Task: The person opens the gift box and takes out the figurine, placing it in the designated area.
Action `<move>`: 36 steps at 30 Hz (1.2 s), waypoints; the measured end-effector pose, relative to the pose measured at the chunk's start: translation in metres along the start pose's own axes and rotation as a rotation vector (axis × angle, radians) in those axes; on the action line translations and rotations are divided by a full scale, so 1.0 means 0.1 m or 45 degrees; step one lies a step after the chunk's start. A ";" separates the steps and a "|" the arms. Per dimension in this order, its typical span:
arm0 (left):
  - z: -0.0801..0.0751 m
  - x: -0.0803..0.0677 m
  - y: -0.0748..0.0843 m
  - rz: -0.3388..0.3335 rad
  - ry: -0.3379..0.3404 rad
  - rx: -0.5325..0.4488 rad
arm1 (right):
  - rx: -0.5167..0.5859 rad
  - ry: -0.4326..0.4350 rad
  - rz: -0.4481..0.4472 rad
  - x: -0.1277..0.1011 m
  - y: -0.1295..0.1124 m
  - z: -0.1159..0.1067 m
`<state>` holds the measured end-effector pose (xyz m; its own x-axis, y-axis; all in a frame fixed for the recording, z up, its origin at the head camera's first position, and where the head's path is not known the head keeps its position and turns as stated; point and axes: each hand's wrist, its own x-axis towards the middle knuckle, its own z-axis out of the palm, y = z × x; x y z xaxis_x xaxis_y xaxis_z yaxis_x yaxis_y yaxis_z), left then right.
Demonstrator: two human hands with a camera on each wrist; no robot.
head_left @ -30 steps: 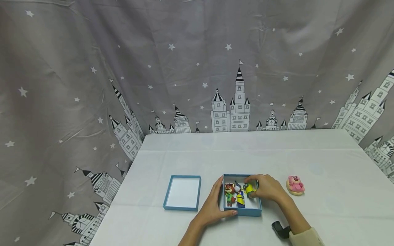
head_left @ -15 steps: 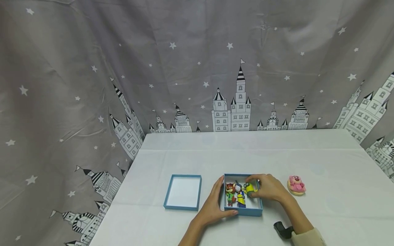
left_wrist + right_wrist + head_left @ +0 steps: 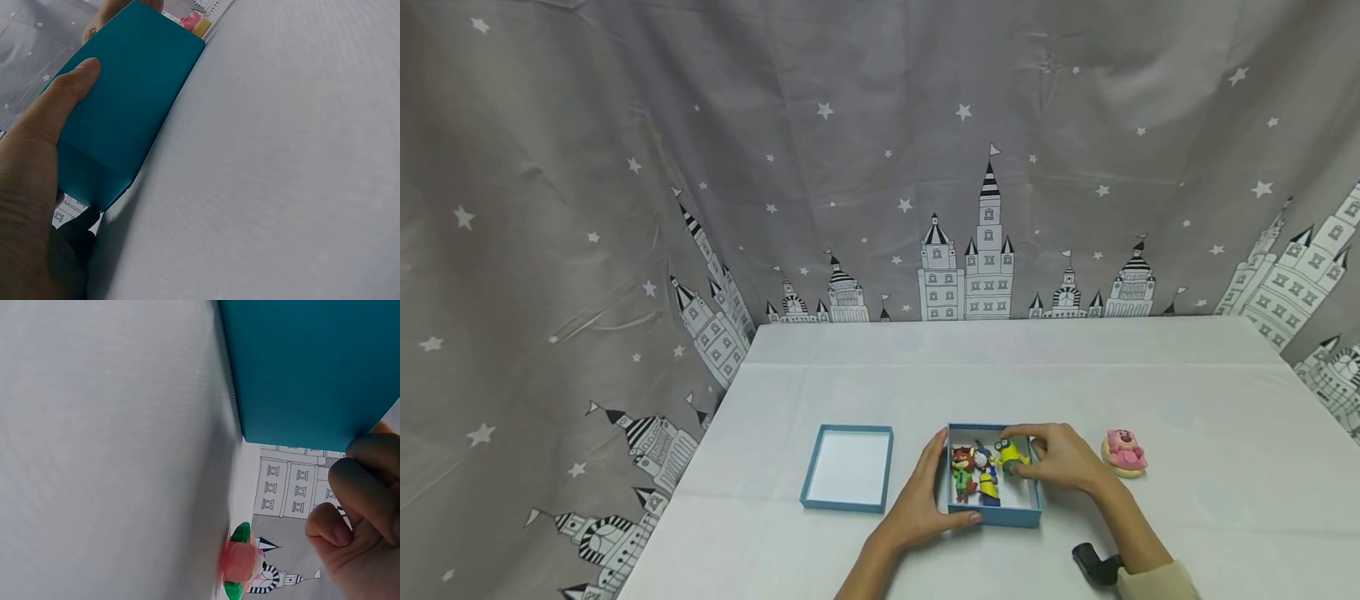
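Note:
In the head view, an open blue box [image 3: 992, 517] stands on the table with small figurines inside. My left hand [image 3: 917, 507] grips its left end, the thumb along the near wall. The left wrist view shows that thumb [image 3: 81, 74] on the box's outer wall. Within the box are a fox figurine [image 3: 962, 479] in green and, beside it, a figurine in yellow and blue [image 3: 988, 482]. At the right side my right hand [image 3: 1060, 457] pinches a yellow goggled Minion figurine [image 3: 1012, 456] between thumb and index finger. Its lower part is partly hidden.
A blue-rimmed box lid [image 3: 848, 468] lies inside up, left of the box. To the right sits a pink bear figurine [image 3: 1124, 450] on a cream base. A black wrist-worn device [image 3: 1095, 567] shows at my right wrist. A castle-print curtain [image 3: 850, 167] hangs behind the table.
The Minion figurine has turned a little in my right fingers, so more of its goggled face shows. My left hand keeps its hold on the box. The head view has shifted slightly.

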<state>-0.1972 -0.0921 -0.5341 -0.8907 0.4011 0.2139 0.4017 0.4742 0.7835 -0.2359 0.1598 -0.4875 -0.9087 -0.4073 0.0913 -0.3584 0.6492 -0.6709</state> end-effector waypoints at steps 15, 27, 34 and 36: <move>0.01 0.01 0.00 0.010 -0.005 0.006 | 0.038 0.011 -0.016 -0.02 0.00 -0.02; 0.00 0.01 0.00 0.007 0.002 0.011 | 0.182 0.063 -0.108 -0.03 0.00 -0.05; -0.01 0.00 0.01 0.015 0.008 0.012 | 0.257 0.159 -0.214 -0.06 0.05 -0.06; -0.01 0.00 0.01 0.016 0.009 0.015 | 0.266 0.196 -0.241 -0.07 0.06 -0.08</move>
<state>-0.1967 -0.0923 -0.5324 -0.8871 0.4014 0.2279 0.4152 0.4785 0.7737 -0.2330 0.1718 -0.4866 -0.8576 -0.3958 0.3285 -0.4869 0.4187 -0.7666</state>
